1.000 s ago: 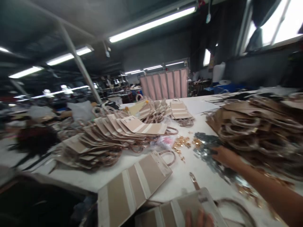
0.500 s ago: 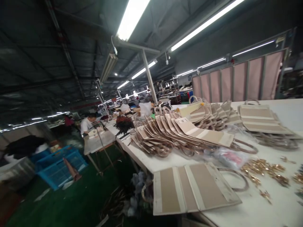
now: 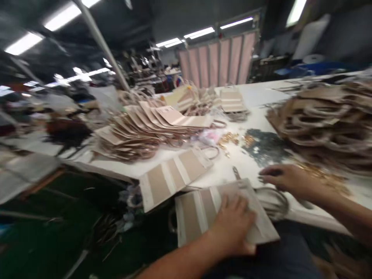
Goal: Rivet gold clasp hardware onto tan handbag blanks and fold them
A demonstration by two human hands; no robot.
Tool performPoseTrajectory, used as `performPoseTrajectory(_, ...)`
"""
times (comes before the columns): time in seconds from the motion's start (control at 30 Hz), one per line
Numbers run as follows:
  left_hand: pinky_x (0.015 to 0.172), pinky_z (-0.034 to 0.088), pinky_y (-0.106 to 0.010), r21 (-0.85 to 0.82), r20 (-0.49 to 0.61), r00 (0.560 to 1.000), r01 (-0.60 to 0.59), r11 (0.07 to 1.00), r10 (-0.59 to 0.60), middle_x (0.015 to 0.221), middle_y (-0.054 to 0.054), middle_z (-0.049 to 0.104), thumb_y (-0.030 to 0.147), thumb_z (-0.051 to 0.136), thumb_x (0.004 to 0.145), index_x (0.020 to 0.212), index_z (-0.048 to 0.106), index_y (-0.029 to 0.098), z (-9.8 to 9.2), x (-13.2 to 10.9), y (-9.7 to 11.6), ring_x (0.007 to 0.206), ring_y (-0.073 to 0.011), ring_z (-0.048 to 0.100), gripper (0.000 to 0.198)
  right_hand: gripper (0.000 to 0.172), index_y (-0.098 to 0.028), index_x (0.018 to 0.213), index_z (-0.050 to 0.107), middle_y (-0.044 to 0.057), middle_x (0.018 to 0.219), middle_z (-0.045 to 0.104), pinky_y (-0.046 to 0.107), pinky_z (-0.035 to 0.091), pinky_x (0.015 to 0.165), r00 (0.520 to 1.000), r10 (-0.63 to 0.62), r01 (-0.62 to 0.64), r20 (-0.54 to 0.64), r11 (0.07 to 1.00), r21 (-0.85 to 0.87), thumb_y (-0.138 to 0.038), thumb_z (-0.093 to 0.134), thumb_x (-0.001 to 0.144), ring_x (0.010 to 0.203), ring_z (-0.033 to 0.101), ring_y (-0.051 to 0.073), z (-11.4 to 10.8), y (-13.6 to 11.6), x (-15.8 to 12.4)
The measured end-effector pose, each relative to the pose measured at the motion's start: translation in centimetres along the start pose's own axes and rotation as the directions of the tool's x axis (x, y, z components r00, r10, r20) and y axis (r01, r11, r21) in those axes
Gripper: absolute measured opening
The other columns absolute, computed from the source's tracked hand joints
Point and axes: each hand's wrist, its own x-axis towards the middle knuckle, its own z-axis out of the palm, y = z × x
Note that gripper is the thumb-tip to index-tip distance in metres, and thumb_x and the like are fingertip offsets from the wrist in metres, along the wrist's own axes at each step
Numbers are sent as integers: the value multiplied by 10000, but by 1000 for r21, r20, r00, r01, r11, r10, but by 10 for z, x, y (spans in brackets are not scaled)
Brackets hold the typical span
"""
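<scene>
The fingers point(image 3: 238, 202) of the left hand point(image 3: 232, 224) lie spread across a striped bag point(image 3: 190, 217), which overhangs the near edge of the table point(image 3: 255, 116); any grip underneath is hidden. The right hand point(image 3: 295, 182) hovers beside the bag's handle point(image 3: 283, 205), fingers curled; blur hides whether they pinch anything. Silvery pieces point(image 3: 267, 145) lie just beyond, near gold-coloured fittings point(image 3: 325, 178).
</scene>
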Motion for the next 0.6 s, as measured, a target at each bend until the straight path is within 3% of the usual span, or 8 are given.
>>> performPoseTrajectory(0.07,1279,173,-680,-87,-15,1000,0,996,-1,1698,-174,354,603,719,812,1533,510,240,3,7,-5,1592,-387,260,833,216,-232,887,809,25,587,689,291,456,517,969,102,-108,224,994,13,-393,728,769,489,599,171,11,16,-29)
performPoseTrajectory(0.13,1287,134,-683,-142,-32,999,-16,990,11,1697,-175,351,579,754,806,1520,526,250,7,13,-9,1590,-394,257,819,251,-209,921,783,14,654,708,265,466,527,944,158,-189,291,979,80,-396,689,782,539,616,162,28,25,-43)
performPoseTrajectory(0.27,1300,99,-666,-161,-57,998,-18,987,8,1701,-170,341,548,800,782,1518,537,250,9,14,-8,1595,-392,240,836,217,-185,869,754,-10,600,646,241,439,509,945,180,-216,272,970,111,-343,676,743,536,563,141,53,35,-52)
performPoseTrajectory(0.47,1303,88,-657,-133,-59,998,-17,991,9,1698,-169,347,556,821,760,1523,534,249,12,13,-7,1594,-391,238,872,229,-187,857,756,-26,550,597,258,418,504,934,230,-267,274,958,104,-372,683,743,516,519,146,59,36,-49)
performPoseTrajectory(0.6,1304,74,-655,-126,-51,998,-28,992,22,1702,-183,334,568,815,766,1536,522,241,13,14,-9,1597,-390,230,886,185,-205,830,790,-2,643,689,280,442,600,963,155,-153,221,988,-27,-339,677,771,616,598,174,61,35,-46)
